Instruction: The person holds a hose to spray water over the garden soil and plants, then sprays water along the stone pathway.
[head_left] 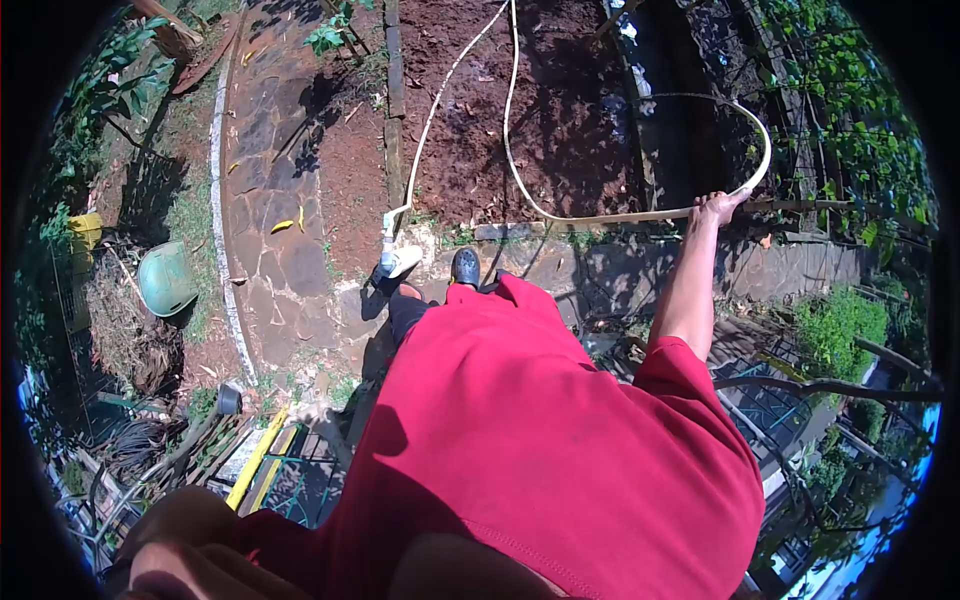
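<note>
At the right, my right hand (717,207) is closed round a pale hose (620,216), with the arm stretched out. From this hand the hose runs left along the bed's stone edge, then up across the soil. Beyond the hand it curves in a loop (768,150) and back toward the ditch. A second length of pale hose (432,118) comes down to a white fitting (390,222) near my feet. My left arm (190,525) is partly visible in shade at the bottom left, very close to the camera; its fingers cannot be made out.
A dark shoe (466,267) stands on the paving at the bed's edge. To the left are a stone path (280,190), a green helmet-shaped container (166,279) and a yellow bar (258,458). Leafy plants (840,328) and branches (830,386) crowd the right.
</note>
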